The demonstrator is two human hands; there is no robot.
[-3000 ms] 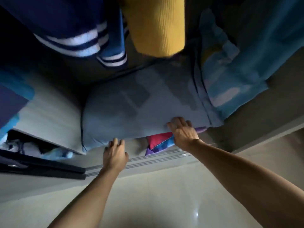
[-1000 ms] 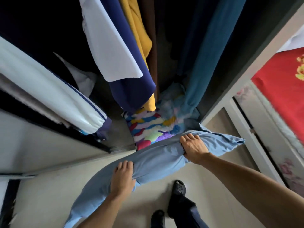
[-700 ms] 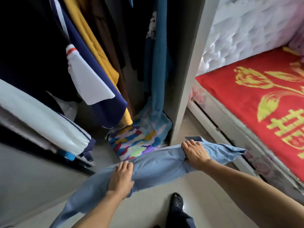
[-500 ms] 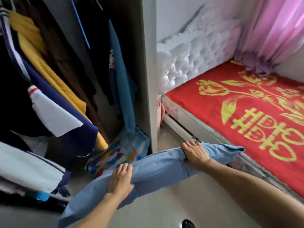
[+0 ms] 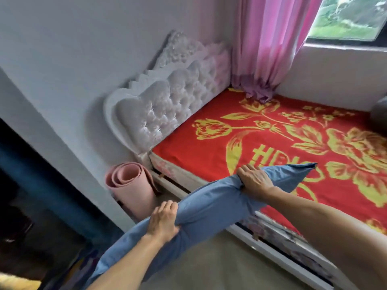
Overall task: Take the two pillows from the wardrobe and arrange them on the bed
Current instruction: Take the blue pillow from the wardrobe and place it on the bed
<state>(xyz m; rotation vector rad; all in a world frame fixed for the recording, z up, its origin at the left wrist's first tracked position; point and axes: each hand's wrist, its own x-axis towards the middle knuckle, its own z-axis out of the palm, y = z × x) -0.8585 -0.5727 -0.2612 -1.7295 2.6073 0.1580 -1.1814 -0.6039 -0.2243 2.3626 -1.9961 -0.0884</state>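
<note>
A long blue pillow hangs in the air between my hands, slanting from lower left to upper right. My left hand grips its lower part and my right hand grips it near the upper end. The pillow's far corner reaches over the near edge of the bed, which has a red cover with yellow flowers. The open wardrobe is dark at the left. A bit of colourful patterned fabric shows at its bottom; I cannot tell whether it is the second pillow.
A white tufted headboard stands against the wall. A rolled pink mat leans upright between wardrobe and bed. A pink curtain hangs by the window at the back. A grey object lies at the bed's right edge.
Both hands pulled the blue pillow out of the wardrobe and carried it to the right. My view swung from the hanging clothes to the bed, and the pillow's end now overlaps the mattress edge.
</note>
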